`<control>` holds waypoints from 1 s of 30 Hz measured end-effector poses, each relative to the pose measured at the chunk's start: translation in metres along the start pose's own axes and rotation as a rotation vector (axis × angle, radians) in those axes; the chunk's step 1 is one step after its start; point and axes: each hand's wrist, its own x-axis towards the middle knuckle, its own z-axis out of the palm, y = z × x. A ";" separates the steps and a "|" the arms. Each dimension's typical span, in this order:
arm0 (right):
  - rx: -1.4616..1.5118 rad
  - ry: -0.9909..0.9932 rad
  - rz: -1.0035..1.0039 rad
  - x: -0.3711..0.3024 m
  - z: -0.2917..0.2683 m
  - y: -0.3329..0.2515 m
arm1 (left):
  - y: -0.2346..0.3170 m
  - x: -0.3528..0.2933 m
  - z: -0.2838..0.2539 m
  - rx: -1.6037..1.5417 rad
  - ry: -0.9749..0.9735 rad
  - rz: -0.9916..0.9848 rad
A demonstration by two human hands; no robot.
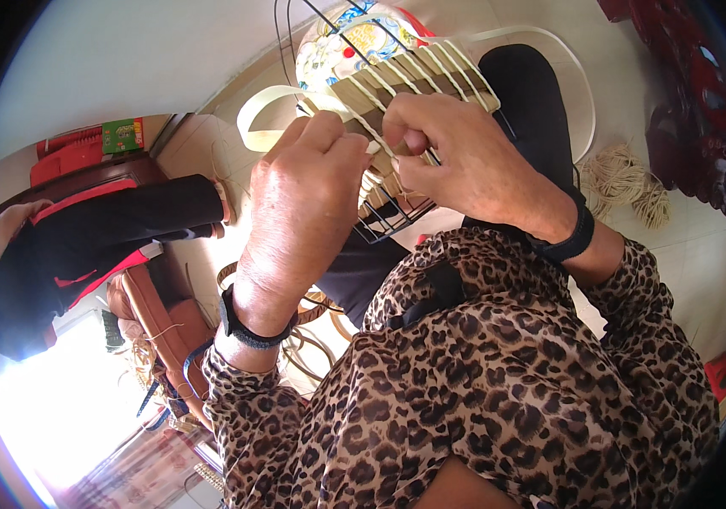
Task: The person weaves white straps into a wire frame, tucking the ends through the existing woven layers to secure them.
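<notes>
On my lap is a black wire frame [388,222] partly woven with flat cream strips and pale cords [443,72]. My left hand [299,199] is closed at its near left side, the fingers curled around a cream strip [254,114] that loops out to the left; the fingertips are mostly hidden. My right hand [473,161] lies over the weave from the right. Its thumb and forefinger pinch a pale cord close to the left fingertips. Another long flat strip [585,81] arcs out from the frame's far side, past my right knee.
A bundle of pale cord [622,182] lies on the tiled floor at right, near dark red carved furniture [694,102]. A round patterned seat [354,34] stands beyond the frame. At left are a person in dark trousers [134,216] and a brown sofa [155,322].
</notes>
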 end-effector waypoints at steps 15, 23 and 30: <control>-0.400 -0.049 -0.426 0.027 -0.004 0.015 | -0.014 0.006 0.025 0.076 0.139 0.032; -0.711 -0.108 -0.702 0.031 0.003 0.019 | -0.007 -0.014 0.038 -0.221 0.237 -0.181; -0.684 -0.107 -0.727 0.038 0.004 0.018 | -0.007 -0.022 0.052 -0.459 0.382 -0.342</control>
